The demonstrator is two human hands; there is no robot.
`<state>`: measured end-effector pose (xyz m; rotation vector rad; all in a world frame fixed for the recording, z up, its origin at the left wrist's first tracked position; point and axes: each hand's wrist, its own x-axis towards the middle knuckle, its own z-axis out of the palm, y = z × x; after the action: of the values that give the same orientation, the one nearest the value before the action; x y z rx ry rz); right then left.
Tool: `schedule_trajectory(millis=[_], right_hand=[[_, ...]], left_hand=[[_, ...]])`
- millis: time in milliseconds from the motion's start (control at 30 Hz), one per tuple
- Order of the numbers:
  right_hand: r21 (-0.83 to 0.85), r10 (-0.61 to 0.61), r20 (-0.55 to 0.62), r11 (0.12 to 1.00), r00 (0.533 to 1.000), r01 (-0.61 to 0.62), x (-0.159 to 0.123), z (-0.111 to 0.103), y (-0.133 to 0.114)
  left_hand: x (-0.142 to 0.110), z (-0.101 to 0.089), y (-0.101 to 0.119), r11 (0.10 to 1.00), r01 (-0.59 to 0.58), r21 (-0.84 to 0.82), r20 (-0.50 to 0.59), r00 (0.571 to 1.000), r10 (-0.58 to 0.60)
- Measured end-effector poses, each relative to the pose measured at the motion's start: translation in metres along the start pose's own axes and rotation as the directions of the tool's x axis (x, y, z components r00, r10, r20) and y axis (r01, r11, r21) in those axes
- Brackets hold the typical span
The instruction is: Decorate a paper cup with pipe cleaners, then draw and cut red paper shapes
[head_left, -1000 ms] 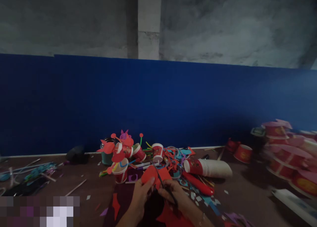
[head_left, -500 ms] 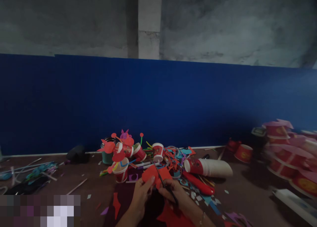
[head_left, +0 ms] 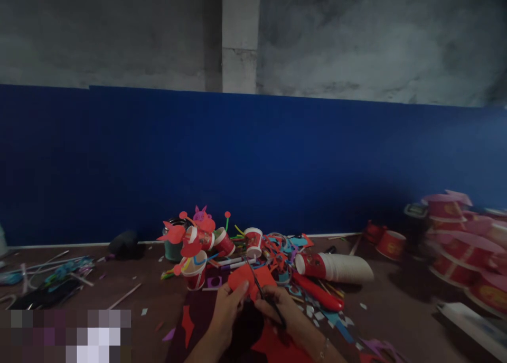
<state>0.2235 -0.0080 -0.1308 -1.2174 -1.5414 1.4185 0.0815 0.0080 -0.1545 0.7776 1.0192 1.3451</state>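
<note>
Low in the middle of the head view, my left hand [head_left: 228,311] pinches a piece of red paper [head_left: 239,278] between thumb and fingers. Wrapped round the handles of dark scissors [head_left: 260,289], my right hand [head_left: 280,306] holds them with the blades up against the red paper. Part of the sheet spreads behind the blades. Another red sheet [head_left: 277,347] lies below my right hand. A red paper scrap [head_left: 187,326] rests left of my left wrist. Just beyond my hands stand decorated paper cups [head_left: 195,273] with red cutouts and coloured stems.
A stack of paper cups [head_left: 348,269] lies on its side, right of centre, behind a red tube-like object [head_left: 319,293]. Red paper constructions [head_left: 455,257] pile up at far right near a white box [head_left: 471,326]. Pipe cleaners [head_left: 59,273] lie left. A blue panel [head_left: 253,162] stands behind.
The view has shifted very slightly. Both hands keep nearly the same pose, with the scissors still at the red paper.
</note>
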Motion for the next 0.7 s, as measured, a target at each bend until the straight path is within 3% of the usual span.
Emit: schedule_trajectory(millis=[467,700], right_hand=[[-0.010,0.016,0.003,1.000,1.000,-0.016,0.003,0.000,0.003],[0.068,0.014,0.003,0.998,1.000,-0.014,-0.001,0.001,-0.001]], left_hand=[[-0.006,0.001,0.006,1.000,-0.010,-0.016,-0.062,0.998,0.009],[-0.014,0.004,0.014,0.999,-0.030,-0.015,-0.082,0.996,0.028]])
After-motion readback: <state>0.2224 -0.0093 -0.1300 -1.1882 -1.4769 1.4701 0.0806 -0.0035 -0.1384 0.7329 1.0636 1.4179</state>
